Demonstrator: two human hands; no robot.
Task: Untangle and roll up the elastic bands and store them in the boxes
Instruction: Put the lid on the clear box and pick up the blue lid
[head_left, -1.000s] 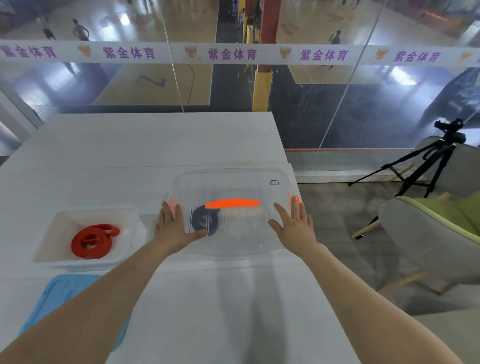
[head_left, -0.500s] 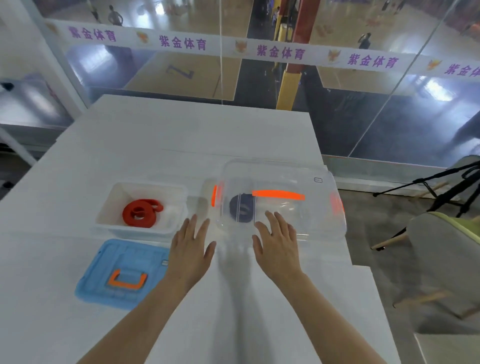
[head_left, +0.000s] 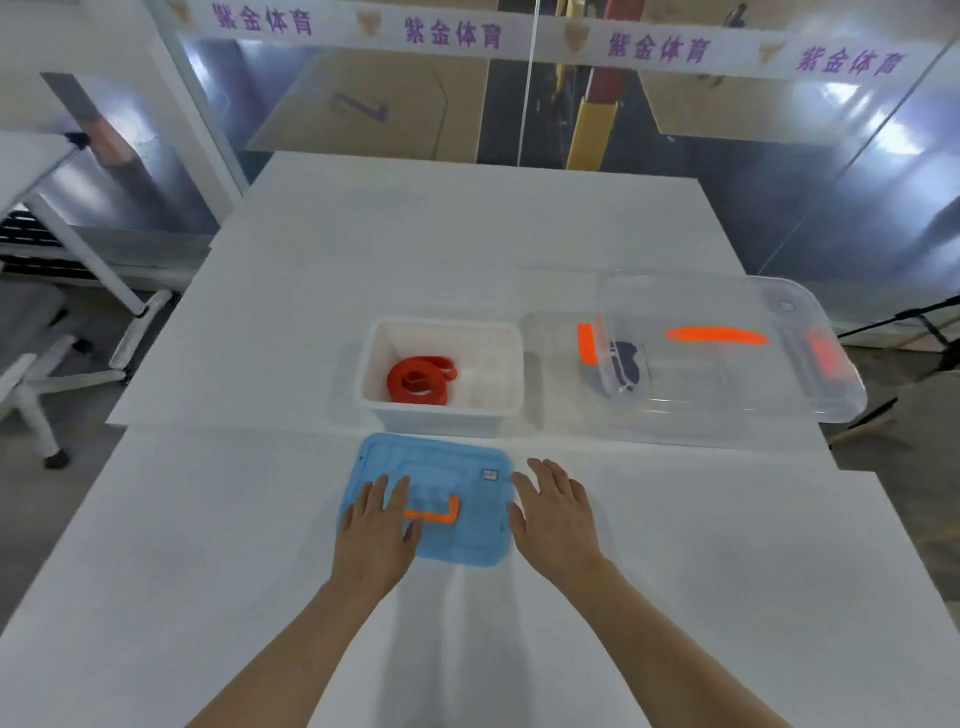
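On the worktop (head_left: 208, 519), before the open white box (head_left: 441, 413), lies the blue lid (head_left: 447, 467). The left hand (head_left: 374, 530) lies flat over it and the right hand (head_left: 558, 514) sits at its right edge, fingers straight and spread, likely to lift it onto the box. That box holds the rolled red band (head_left: 418, 379); the lidded clear box (head_left: 727, 395) alongside holds a dark band (head_left: 626, 366).

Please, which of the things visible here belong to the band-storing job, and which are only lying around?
For the job: white box; rolled red band inside it; blue lid, under the left hand; closed clear box; dark band inside it.

Just there: tripod at the right edge; white desk frame on the floor, left.
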